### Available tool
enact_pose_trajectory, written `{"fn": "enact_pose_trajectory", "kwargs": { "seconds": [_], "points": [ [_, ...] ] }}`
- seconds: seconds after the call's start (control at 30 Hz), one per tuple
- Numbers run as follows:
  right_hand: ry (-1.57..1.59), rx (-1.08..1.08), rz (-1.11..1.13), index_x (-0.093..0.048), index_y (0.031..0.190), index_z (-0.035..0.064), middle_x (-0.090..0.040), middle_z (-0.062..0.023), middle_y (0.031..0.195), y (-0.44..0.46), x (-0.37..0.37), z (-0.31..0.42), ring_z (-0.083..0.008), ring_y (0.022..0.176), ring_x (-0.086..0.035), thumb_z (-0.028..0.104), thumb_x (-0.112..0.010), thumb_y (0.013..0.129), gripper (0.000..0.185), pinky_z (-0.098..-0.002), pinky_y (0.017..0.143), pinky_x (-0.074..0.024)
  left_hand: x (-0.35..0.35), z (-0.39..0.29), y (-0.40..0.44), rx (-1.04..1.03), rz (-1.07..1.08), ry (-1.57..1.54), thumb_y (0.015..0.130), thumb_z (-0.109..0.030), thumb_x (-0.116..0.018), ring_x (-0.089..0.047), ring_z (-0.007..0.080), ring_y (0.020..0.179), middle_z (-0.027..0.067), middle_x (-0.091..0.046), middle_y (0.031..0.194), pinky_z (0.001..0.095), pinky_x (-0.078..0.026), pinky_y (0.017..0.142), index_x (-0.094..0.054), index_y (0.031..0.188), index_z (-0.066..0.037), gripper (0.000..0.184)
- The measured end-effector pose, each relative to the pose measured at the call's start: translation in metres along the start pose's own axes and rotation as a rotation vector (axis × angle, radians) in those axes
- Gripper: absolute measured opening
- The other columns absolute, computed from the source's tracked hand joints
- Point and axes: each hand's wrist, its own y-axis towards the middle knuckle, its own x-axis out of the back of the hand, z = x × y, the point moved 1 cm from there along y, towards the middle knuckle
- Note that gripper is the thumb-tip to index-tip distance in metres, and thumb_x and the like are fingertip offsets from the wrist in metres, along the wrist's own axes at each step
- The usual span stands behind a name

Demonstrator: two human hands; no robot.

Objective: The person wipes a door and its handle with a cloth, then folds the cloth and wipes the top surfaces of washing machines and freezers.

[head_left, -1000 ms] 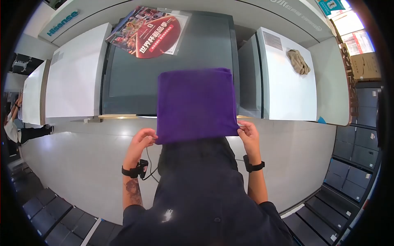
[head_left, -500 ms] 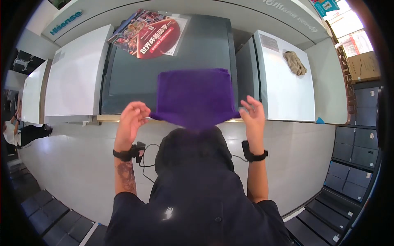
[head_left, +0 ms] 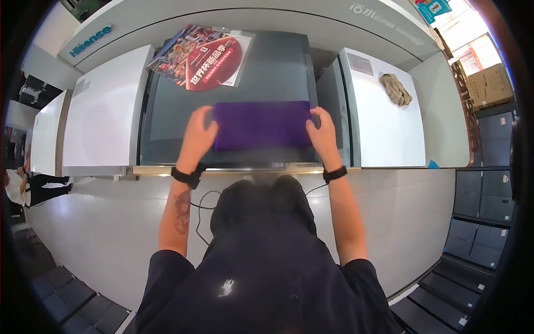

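A purple cloth [head_left: 261,125], folded into a wide flat rectangle, lies on the dark grey top [head_left: 278,72] of a cabinet-like appliance in front of me. My left hand [head_left: 199,136] is at its left edge, thumb and fingers curled at the far left corner. Across from it, my right hand [head_left: 324,133] grips the right edge near the far corner, its thumb reaching onto the cloth. The fingertips are partly hidden. Behind the cloth, a printed leaflet with a red circle [head_left: 214,64] lies on the same dark top.
White-topped appliances stand at the left [head_left: 103,111] and right [head_left: 389,128]. A crumpled beige cloth [head_left: 395,89] rests on the right one. Black cables [head_left: 200,222] hang near my legs. Dark stacked units [head_left: 481,195] line the right side. Another person [head_left: 39,186] is far left.
Both hands moved away from my body, bringing the near edge of the purple cloth up and over to the far edge. The cloth is now folded to a narrower strip.
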Motion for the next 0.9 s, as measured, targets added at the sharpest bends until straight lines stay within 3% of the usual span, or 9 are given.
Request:
{"fn": "enact_pose_trajectory", "kwargs": {
  "seconds": [0.1,0.13,0.23,0.27,0.3,0.4,0.6,0.9],
  "points": [
    [-0.149,0.119,0.036,-0.059,0.111,0.0029,-0.055,-0.0229,0.127,-0.027,-0.012,0.013,-0.0408,0.123,-0.048,0.005,-0.063,0.079,0.033,-0.046,0.105,-0.0391,-0.027,-0.018,-0.018,-0.216,0.044,0.292,0.08,-0.009,-0.06,-0.05,0.0388,0.121,0.0185,-0.054,0.127,0.045,-0.042,0.101,-0.055,0.121,-0.004,0.042],
    [-0.201,0.162,0.064,-0.059,0.111,0.0031,-0.054,-0.0229,0.127,-0.032,-0.019,0.018,-0.0411,0.124,-0.047,0.004,-0.063,0.078,0.033,-0.0459,0.106,-0.0387,-0.034,-0.027,-0.021,-0.216,0.163,0.397,0.082,-0.014,-0.058,-0.042,0.0378,0.13,0.0172,-0.047,0.137,0.0527,-0.041,0.101,-0.053,0.125,-0.006,0.045],
    [-0.322,0.235,0.139,-0.058,0.118,0.0034,-0.05,-0.0233,0.132,-0.038,-0.035,0.035,-0.0426,0.131,-0.041,0.007,-0.061,0.078,0.04,-0.0495,0.108,-0.0353,-0.054,-0.055,-0.025,-0.187,0.298,0.524,0.084,-0.019,-0.057,-0.031,0.039,0.139,0.0169,-0.037,0.146,0.0625,-0.038,0.1,-0.049,0.131,-0.008,0.049],
    [-0.413,0.243,0.155,-0.057,0.12,0.0032,-0.049,-0.0234,0.134,-0.034,-0.038,0.048,-0.0426,0.132,-0.039,0.009,-0.061,0.079,0.041,-0.0507,0.108,-0.0346,-0.061,-0.056,-0.023,-0.176,0.342,0.51,0.087,-0.026,-0.055,-0.022,0.0413,0.142,0.0167,-0.03,0.152,0.0708,-0.034,0.098,-0.043,0.139,-0.01,0.056],
    [-0.503,0.257,0.168,-0.057,0.122,0.0031,-0.048,-0.0234,0.135,-0.027,-0.043,0.054,-0.0426,0.133,-0.038,0.011,-0.061,0.08,0.042,-0.052,0.108,-0.0339,-0.068,-0.056,-0.02,-0.168,0.316,0.514,0.088,-0.027,-0.055,-0.022,0.0416,0.142,0.0164,-0.029,0.152,0.0711,-0.033,0.098,-0.042,0.14,-0.01,0.057],
    [-0.328,0.29,0.173,-0.053,0.13,0.0041,-0.044,-0.0224,0.141,-0.016,-0.066,0.048,-0.0428,0.136,-0.034,0.02,-0.059,0.085,0.048,-0.0553,0.108,-0.0318,-0.088,-0.046,-0.01,-0.095,0.266,0.554,0.092,-0.035,-0.052,-0.018,0.042,0.144,0.0151,-0.024,0.156,0.0727,-0.03,0.098,-0.036,0.145,-0.01,0.061],
    [-0.558,0.219,0.227,-0.045,0.141,0.0109,-0.036,-0.0197,0.149,-0.025,-0.078,0.041,-0.0412,0.139,-0.031,0.034,-0.055,0.092,0.056,-0.0589,0.107,-0.0297,-0.095,-0.03,-0.016,-0.03,0.291,0.628,0.095,-0.04,-0.047,-0.013,0.0391,0.146,0.0136,-0.019,0.158,0.0714,-0.024,0.103,-0.032,0.148,-0.011,0.062],
    [-0.517,0.099,0.282,-0.043,0.143,0.0141,-0.034,-0.017,0.151,-0.078,-0.034,0.047,-0.0402,0.14,-0.028,0.034,-0.057,0.091,0.057,-0.0591,0.109,-0.025,-0.098,-0.056,-0.064,-0.114,0.371,0.635,0.094,-0.038,-0.049,-0.012,0.0419,0.145,0.0165,-0.019,0.158,0.0713,-0.026,0.102,-0.032,0.148,-0.007,0.064]
  ]
}}
